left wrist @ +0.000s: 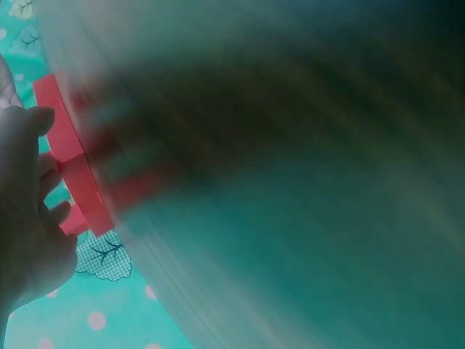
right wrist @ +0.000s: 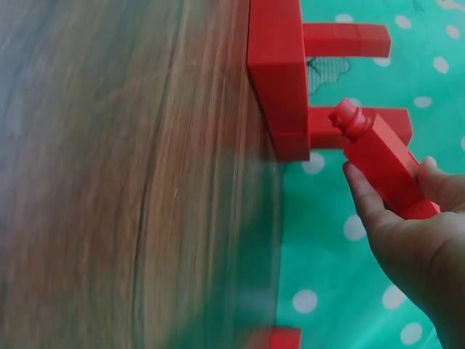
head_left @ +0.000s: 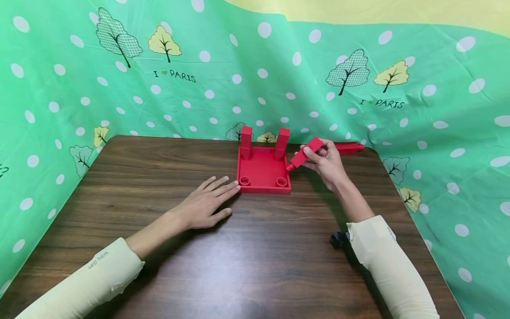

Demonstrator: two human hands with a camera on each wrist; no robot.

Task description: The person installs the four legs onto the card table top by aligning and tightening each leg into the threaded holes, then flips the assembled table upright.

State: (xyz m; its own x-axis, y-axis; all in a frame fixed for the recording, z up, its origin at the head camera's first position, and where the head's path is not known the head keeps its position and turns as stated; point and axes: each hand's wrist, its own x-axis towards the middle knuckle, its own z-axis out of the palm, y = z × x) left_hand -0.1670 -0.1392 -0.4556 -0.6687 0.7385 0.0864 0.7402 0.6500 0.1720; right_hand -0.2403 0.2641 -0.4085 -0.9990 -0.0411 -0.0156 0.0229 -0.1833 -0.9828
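Note:
A red square tray-like base (head_left: 263, 168) lies on the table, with two square legs upright at its far corners, a left leg (head_left: 246, 139) and a right leg (head_left: 282, 141). Its near corners carry round threaded sockets, one on the left (head_left: 245, 181) and one on the right (head_left: 281, 182). My right hand (head_left: 326, 166) pinches a loose red leg (head_left: 304, 153) beside the base's right edge. That leg is tilted, its threaded end (right wrist: 349, 116) pointing down toward the base. My left hand (head_left: 207, 204) lies flat with spread fingers, fingertips at the base's near left corner.
Another red piece (head_left: 349, 147) lies at the table's far right edge, partly behind the right hand. A green dotted cloth (head_left: 223, 66) hangs around the wooden table (head_left: 259, 257). A small black object (head_left: 339, 239) shows by the right sleeve.

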